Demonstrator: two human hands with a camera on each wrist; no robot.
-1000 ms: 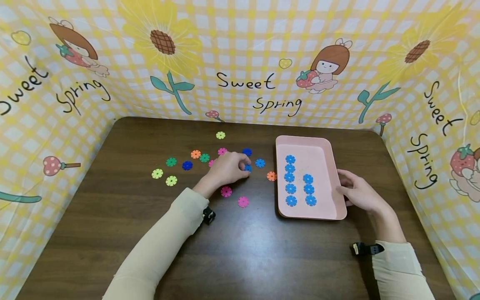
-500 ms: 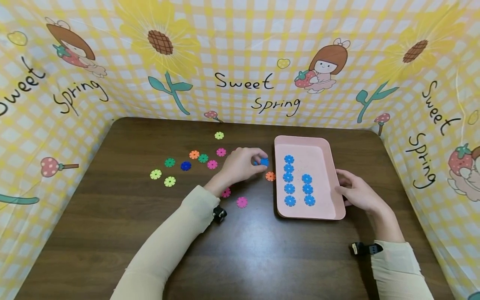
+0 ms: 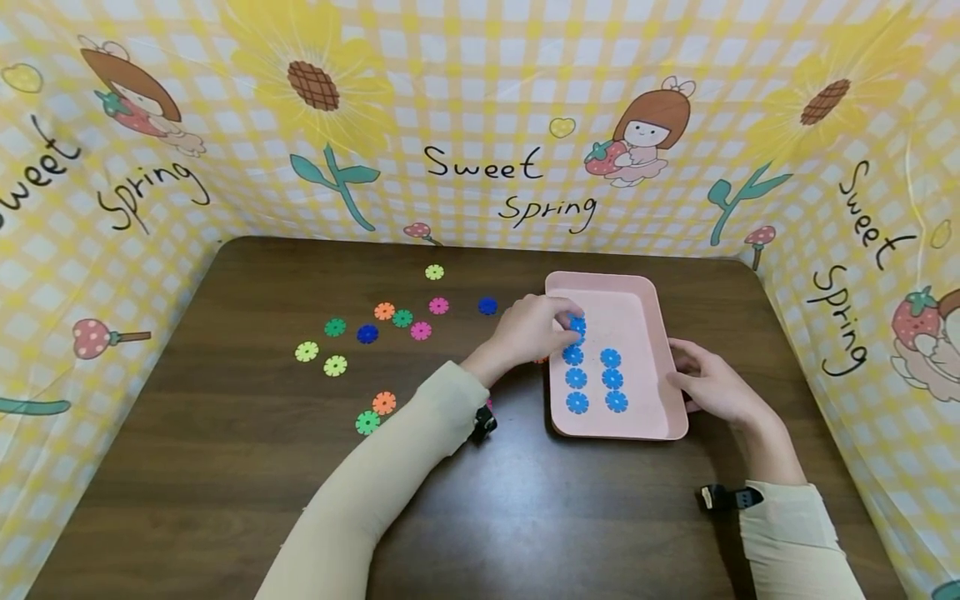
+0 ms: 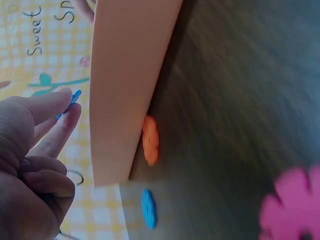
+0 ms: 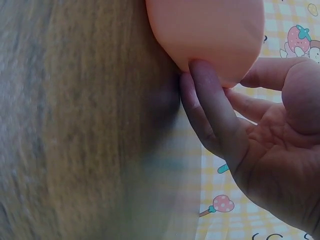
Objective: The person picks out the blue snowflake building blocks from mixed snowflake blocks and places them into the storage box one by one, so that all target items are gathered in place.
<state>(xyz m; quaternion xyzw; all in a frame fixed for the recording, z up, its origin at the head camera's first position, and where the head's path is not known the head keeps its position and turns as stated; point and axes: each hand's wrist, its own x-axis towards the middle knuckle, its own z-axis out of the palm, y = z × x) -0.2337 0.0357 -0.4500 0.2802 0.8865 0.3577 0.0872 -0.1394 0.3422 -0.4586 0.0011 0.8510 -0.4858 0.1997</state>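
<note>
In the head view, my left hand (image 3: 525, 332) is over the left side of the pink tray (image 3: 637, 321). Between its thumb and fingertips it pinches a blue interlocking disc (image 4: 75, 97), seen nearly edge-on in the left wrist view. Two columns of blue discs (image 3: 612, 379) lie flat in the tray; my fingers partly cover the top of the left column. My right hand (image 3: 716, 383) holds the tray's right side. In the right wrist view, its fingers press against the outer wall (image 5: 215, 40) low down, with the thumb near the rim.
Loose discs are scattered on the brown table left of the tray, among them dark blue (image 3: 487, 307), yellow-green (image 3: 335, 366), pink (image 3: 421, 331) and green (image 3: 367, 422). An orange disc (image 4: 151, 140) lies against the tray wall. Patterned cloth (image 3: 480, 108) surrounds the table.
My left hand has moved right from among the loose discs to over the tray, carrying a blue disc. My right hand stays at the tray's right side.
</note>
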